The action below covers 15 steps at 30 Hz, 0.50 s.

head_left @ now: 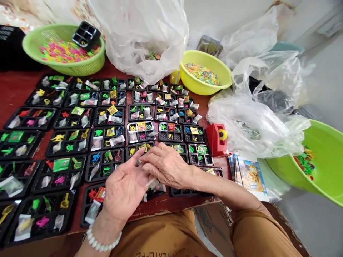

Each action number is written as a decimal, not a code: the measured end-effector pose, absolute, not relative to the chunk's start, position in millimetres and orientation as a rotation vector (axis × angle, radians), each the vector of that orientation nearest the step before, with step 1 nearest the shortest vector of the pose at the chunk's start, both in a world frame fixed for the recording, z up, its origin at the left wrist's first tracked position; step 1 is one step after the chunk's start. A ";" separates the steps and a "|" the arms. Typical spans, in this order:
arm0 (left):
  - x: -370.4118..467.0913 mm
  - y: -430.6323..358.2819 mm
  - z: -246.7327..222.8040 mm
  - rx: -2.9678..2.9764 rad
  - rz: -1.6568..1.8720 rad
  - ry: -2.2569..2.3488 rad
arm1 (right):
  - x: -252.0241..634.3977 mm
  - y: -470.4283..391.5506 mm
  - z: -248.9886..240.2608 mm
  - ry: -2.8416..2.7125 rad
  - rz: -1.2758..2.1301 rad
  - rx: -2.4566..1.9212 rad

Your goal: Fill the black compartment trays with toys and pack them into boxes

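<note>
My left hand (123, 187), a beaded bracelet at its wrist, is turned palm up with the thumb stretched out. Small white wrapped packets (153, 183) show at its fingers, partly covered. Lying across that palm is my right hand (168, 166), its fingers bent inward; what they pinch is hidden. Beneath and around both hands are black compartment trays (105, 166) holding small plastic toys, coloured sachets and white packets. The tray (140, 148) just beyond my fingertips has yellow toys and a sachet. Nearer trays to the right hold fewer pieces.
Trays stand in rows on a red table (13, 85). Behind are a green basket (64, 66) of toys, a large plastic bag (144, 35) and a yellow bowl (206, 87). To the right sit a red tape dispenser (216, 140), printed cards (249, 175) and a green basin (321, 153).
</note>
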State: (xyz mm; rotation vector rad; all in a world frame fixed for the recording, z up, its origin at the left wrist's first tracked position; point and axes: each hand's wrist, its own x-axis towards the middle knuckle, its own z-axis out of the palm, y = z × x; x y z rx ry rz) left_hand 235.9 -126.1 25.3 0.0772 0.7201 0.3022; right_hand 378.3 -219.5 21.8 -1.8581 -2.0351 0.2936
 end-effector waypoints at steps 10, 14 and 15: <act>228.9 -118.6 21.2 0.507 0.454 0.730 | 402.7 -255.3 14.0 -1.757 0.295 -1.864; 208.7 -116.1 11.5 0.726 0.516 0.711 | 400.3 -279.1 7.2 -1.841 0.515 -1.819; 202.8 -117.6 8.6 0.767 0.518 0.706 | 395.7 -283.9 5.1 -1.868 0.563 -1.807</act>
